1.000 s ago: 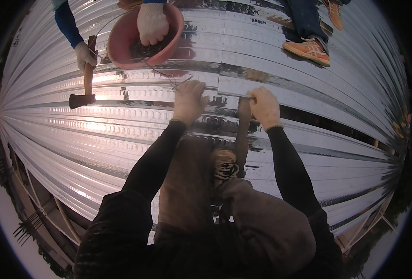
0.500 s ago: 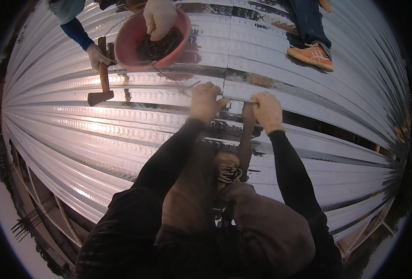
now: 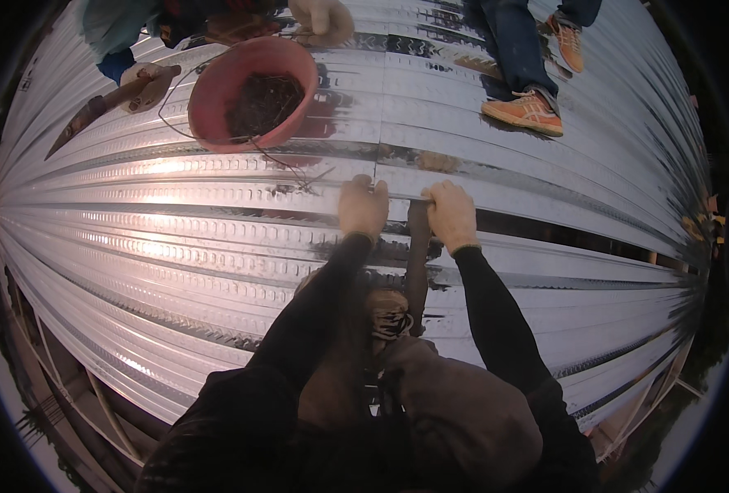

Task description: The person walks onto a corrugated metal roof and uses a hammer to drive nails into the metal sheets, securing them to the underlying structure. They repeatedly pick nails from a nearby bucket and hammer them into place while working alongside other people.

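My left hand [image 3: 363,207], in an off-white glove, has its fingers curled at the edge of a ribbed metal decking sheet [image 3: 496,193]. A short way to the right, my gloved right hand [image 3: 452,215] is closed over the same edge. A long brown bar [image 3: 417,267], perhaps a tool handle, lies between my hands and my shoe [image 3: 390,314]; its kind I cannot make out. Beyond my left hand stands a red bucket [image 3: 208,103] with a wire handle, holding a tangle of dark, thin pieces [image 3: 264,105].
At the far left, a co-worker's gloved hand [image 3: 143,86] holds a wooden-handled tool [image 3: 93,111]; their other hand [image 3: 322,20] is behind the bucket. Another person's orange shoes [image 3: 525,113] rest on the decking. A dark gap [image 3: 562,232] runs right of my right hand.
The co-worker's hand has come out of the bucket, and their tool has swung up leftward. My hands remain at the sheet edge; the left thumb has drawn in. The view has shifted slightly.
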Demonstrator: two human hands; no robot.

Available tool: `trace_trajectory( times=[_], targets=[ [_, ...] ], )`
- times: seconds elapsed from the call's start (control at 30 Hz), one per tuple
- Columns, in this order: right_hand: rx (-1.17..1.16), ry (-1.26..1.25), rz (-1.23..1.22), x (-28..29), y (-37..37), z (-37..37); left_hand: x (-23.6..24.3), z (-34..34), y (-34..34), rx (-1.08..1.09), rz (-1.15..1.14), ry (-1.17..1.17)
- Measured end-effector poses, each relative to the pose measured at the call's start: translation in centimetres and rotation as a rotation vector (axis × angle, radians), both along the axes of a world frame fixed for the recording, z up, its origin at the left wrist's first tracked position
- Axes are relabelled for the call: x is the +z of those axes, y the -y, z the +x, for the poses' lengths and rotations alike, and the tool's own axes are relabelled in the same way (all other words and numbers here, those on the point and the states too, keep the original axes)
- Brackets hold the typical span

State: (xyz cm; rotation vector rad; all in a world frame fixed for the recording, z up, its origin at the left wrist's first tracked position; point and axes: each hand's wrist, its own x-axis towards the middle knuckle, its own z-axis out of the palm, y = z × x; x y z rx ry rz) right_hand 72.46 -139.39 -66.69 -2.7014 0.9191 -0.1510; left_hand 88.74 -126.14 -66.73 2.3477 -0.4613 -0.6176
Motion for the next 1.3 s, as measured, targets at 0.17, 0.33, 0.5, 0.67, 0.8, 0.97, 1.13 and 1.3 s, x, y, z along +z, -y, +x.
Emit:
trace_trajectory(
  times=[0.17,0.33,0.5,0.67,0.8,0.97,1.13,1.3],
  targets=[
    [-0.009,0.008,-0.01,-0.4,-0.1,-0.2,-0.5,-0.2,-0.4,0.045,-0.04,-0.161],
    [-0.014,-0.05,-0.003,-0.2,0.1,0.0,-0.8,-0.2,-0.4,0.084,-0.112,-0.19],
    [-0.026,-0.101,0.024,0.4,0.1,0.3,-0.3,0.1,-0.6,0.079,-0.127,-0.244],
    [-0.042,-0.084,0.044,0.3,0.2,0.2,2.3,1.1,-1.9,0.038,-0.21,-0.353],
    [-0.011,0.004,0.065,-0.2,0.6,-0.8,4.5,2.4,-10.2,0.048,-0.345,-0.236],
    [0.025,-0.016,0.131,0.1,1.0,-0.4,5.3,3.2,-29.6,-0.029,0.015,0.404],
    [0.059,0.015,0.158,-0.4,1.3,0.2,3.8,-0.4,-44.2,0.315,0.516,0.285],
    [0.047,-0.007,0.146,-1.5,2.0,0.0,1.4,-3.5,-44.8,0.223,0.675,0.353]
  ],
)
